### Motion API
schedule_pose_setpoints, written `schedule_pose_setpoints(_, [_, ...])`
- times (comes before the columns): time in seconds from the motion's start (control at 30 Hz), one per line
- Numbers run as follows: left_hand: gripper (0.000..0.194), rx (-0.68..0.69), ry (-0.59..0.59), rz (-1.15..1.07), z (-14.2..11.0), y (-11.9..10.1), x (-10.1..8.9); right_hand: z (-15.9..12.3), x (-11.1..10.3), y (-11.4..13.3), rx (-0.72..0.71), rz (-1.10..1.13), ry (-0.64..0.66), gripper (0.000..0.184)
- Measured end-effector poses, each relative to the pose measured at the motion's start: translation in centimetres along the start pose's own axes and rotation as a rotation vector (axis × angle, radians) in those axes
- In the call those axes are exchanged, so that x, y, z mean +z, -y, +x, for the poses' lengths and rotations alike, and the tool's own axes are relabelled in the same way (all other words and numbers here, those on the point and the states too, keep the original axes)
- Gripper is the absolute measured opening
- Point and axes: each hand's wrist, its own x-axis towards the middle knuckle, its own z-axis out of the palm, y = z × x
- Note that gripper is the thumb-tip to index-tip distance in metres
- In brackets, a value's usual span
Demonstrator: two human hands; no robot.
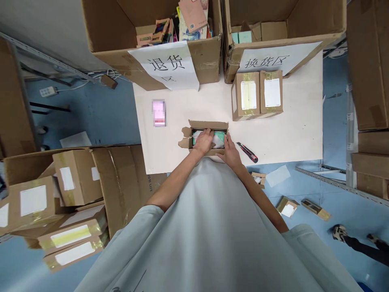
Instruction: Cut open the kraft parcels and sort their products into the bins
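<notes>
A small open cardboard box (208, 124) lies near the table's front edge, its flaps spread at the back and left. Inside is a white and green package (219, 140), partly covered by my hands. My left hand (204, 140) reaches into the box from the front, fingers bent over the package. At the box's right end, my right hand (230, 153) holds the corner, with the thumb toward the front side and the fingers along the end. A box cutter (247, 152) in red and black lies on the table, right of my right hand.
Two taped boxes (246, 97) stand behind, on the white table (188, 103). A blurred phone (159, 112) lies left. Large labelled cartons, the left (209, 61) and right (304, 52), line the back. Parcels (33, 198) fill a carton at left; a person's shoe (339, 232) shows lower right.
</notes>
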Motion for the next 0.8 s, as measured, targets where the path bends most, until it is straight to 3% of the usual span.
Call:
schedule_pose_setpoints(0.33, [0.053, 0.025, 0.184, 0.218, 0.6, -1.9, -1.0, -0.4, 0.0, 0.1, 0.008, 0.148, -0.006, 0.126])
schedule_pose_setpoints(0.53, [0.046, 0.045, 0.114, 0.207, -0.8, -1.9, -2.7, 0.0, -0.2, -0.5, 0.039, 0.312, -0.049, 0.13])
schedule_pose_setpoints(0.67, [0.053, 0.052, 0.001, 0.096, -3.1, -0.7, -4.2, -0.1, -0.9, -0.5, 0.091, 0.452, -0.209, 0.108])
schedule_pose_setpoints(0.8, [0.06, 0.075, -0.09, -0.039, -4.9, 0.2, -5.1, 0.3, -2.8, 0.7, 0.111, 0.4, -0.413, 0.09])
